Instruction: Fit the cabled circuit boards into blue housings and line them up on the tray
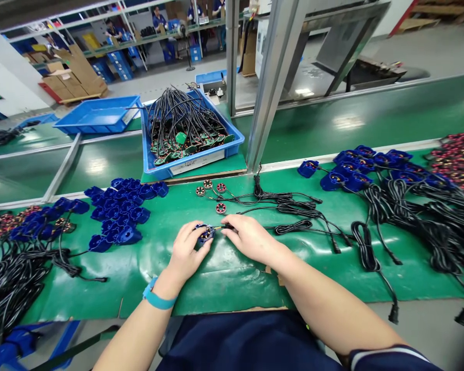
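My left hand (185, 249), with a teal wristband, grips a small blue plastic housing (206, 235) between thumb and fingers. A coil with copper-coloured windings shows inside it. My right hand (249, 238) pinches a black cable (271, 228) just right of the housing, and thin wires span the short gap between the two. That cable trails right to a folded bundle (294, 226) on the green mat. Just beyond my hands lies a loose round red-and-black coil (220, 208), with several more coils (208, 184) farther back.
Several blue housings (119, 206) are grouped at left. A blue tray (193, 159) of circuit boards with black cables stands behind. Housings with cables (348, 170) and red coils (458, 159) lie at right. A metal post (270, 87) rises at the bench's back edge.
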Tool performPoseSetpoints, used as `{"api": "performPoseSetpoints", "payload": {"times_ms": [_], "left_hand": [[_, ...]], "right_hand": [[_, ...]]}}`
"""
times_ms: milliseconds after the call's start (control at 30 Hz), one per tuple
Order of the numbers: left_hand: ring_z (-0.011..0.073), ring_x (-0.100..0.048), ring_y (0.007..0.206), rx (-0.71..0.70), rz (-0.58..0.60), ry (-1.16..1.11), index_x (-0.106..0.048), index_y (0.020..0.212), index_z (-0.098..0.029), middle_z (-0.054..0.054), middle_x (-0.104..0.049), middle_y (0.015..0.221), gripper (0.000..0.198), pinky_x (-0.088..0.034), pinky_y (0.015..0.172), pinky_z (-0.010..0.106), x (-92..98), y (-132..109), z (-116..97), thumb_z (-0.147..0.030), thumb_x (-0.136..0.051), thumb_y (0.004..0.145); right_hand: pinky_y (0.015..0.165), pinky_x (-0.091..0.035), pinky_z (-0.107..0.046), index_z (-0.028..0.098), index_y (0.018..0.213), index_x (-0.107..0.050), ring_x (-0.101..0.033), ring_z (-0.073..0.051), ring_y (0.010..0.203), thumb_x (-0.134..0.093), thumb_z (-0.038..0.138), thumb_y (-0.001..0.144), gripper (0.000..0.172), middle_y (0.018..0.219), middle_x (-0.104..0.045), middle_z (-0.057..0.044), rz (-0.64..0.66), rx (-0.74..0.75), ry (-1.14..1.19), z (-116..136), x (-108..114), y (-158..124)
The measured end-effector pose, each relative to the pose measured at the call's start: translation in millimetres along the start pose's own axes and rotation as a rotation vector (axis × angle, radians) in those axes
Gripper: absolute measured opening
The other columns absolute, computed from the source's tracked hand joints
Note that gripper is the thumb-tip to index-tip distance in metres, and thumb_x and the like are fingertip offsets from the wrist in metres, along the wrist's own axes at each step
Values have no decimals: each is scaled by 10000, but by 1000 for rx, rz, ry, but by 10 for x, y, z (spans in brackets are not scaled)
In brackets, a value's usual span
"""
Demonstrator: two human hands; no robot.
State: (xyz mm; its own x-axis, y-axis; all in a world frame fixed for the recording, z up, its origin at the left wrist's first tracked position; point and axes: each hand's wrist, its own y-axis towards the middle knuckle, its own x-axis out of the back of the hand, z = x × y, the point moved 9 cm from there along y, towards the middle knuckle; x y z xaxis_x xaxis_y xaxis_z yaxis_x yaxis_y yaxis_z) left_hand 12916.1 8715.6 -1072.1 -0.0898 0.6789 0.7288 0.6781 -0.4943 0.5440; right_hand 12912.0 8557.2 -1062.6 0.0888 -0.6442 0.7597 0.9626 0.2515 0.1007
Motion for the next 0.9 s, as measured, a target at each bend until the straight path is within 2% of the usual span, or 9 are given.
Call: {"api": "performPoseSetpoints", "payload": {"times_ms": [133, 267, 367, 467, 567, 633, 767, 900], "left_hand": [[244, -648, 1056, 15, 79, 15, -644, 1128, -212, 103, -682, 1110, 227, -568, 923, 438, -49, 25, 46, -280, -652, 912], [246, -627, 1109, 59, 55, -16, -637, 1148, -226, 102, -665, 1164, 247, -544, 970, 450, -24, 17, 122, -287, -658, 909], [247, -631, 1088, 84, 114, -12, -641, 1126, -226, 95, -676, 1120, 220, -549, 959, 455, -99, 0, 176, -297, -639, 919], [242, -624, 1145, 113, 103, -42, -629, 1136, -209, 114, -653, 1195, 220, -537, 1009, 455, -117, -25, 214, -269, -620, 924], [253, -594, 1235, 120, 79, -61, -612, 1119, -200, 140, -608, 1291, 225, -519, 1056, 454, -108, -50, 212, -278, -646, 910], [276, -583, 1255, 108, 94, -45, -595, 1081, -196, 158, -593, 1311, 284, -518, 1055, 467, -114, -59, 188, -345, -713, 869], [292, -611, 1209, 77, 141, -61, -539, 1042, -206, 170, -602, 1283, 421, -553, 987, 461, -140, -72, 113, -432, -790, 791], [252, -652, 1126, 100, 197, -150, -496, 1114, -224, 150, -597, 1308, 351, -597, 886, 397, -181, -110, 71, -317, -706, 848]], "right_hand": [[837, -507, -335, 147, 1086, -667, -667, -218, 928, -620, 206, 944, 161, 1021, -726, -101, 13, -2, 22, -13, -81, 0], [858, -514, -341, 154, 1111, -672, -670, -214, 944, -630, 219, 940, 188, 1036, -727, -97, 10, 4, 54, -21, -109, 8], [872, -513, -350, 148, 1141, -672, -673, -223, 952, -645, 224, 925, 231, 1027, -731, -103, 15, -25, 48, -53, -111, 15], [931, -490, -367, 140, 1137, -682, -666, -241, 1033, -545, 257, 984, 237, 1103, -727, -129, 27, -25, 55, -51, -100, 19], [827, -491, -331, 158, 1037, -703, -675, -210, 892, -428, 239, 1026, 287, 960, -738, -90, 102, -10, 80, -37, -144, 13], [748, -473, -303, 170, 975, -700, -655, -186, 786, -446, 217, 1015, 261, 853, -720, -55, 123, -26, 98, -51, -162, 8], [755, -460, -297, 171, 980, -668, -646, -179, 812, -540, 189, 973, 130, 912, -720, -55, 19, -57, 110, -73, -86, 16], [751, -466, -293, 175, 981, -632, -634, -172, 806, -598, 155, 926, 68, 904, -705, -50, -71, -47, 123, -50, -24, 22]]}}
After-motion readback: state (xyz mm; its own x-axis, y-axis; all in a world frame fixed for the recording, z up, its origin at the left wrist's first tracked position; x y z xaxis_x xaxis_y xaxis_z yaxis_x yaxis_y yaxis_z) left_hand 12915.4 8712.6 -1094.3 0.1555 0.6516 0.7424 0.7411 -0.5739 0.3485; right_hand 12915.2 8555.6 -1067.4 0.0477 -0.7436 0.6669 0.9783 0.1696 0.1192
